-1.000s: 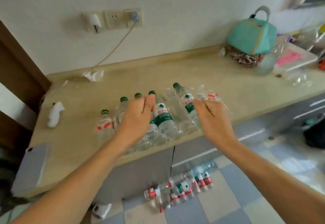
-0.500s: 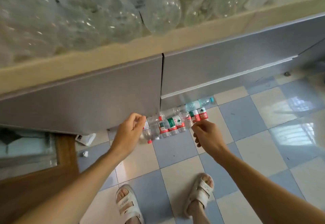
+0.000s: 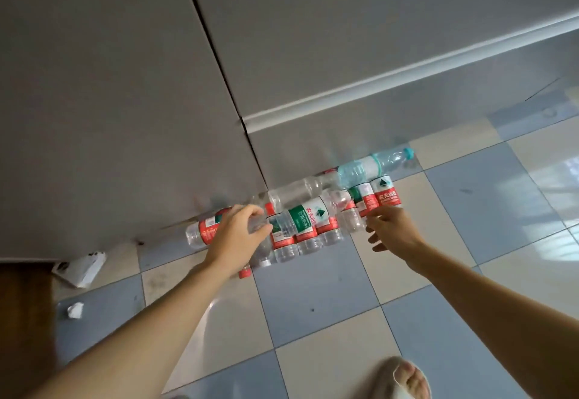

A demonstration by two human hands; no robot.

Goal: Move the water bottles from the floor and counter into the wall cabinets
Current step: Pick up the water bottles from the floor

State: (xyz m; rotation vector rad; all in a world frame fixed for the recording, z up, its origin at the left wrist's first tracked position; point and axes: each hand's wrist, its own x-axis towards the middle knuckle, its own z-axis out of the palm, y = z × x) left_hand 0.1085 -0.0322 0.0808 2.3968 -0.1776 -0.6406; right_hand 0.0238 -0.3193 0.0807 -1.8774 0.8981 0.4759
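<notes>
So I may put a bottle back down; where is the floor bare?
Bare tiles lie between the bottle row and the sandalled foot, and right of the right hand. Crowded along the cabinet base, where the left hand grips a bottle.

Crumpled paper [image 3: 74,310] lies on the checkered floor [image 3: 313,289] near grey cabinet doors [image 3: 125,101].

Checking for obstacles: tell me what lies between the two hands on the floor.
In the head view, between the left hand and right hand lies a row of water bottles, one green-labelled bottle lying across the red-labelled ones.
</notes>
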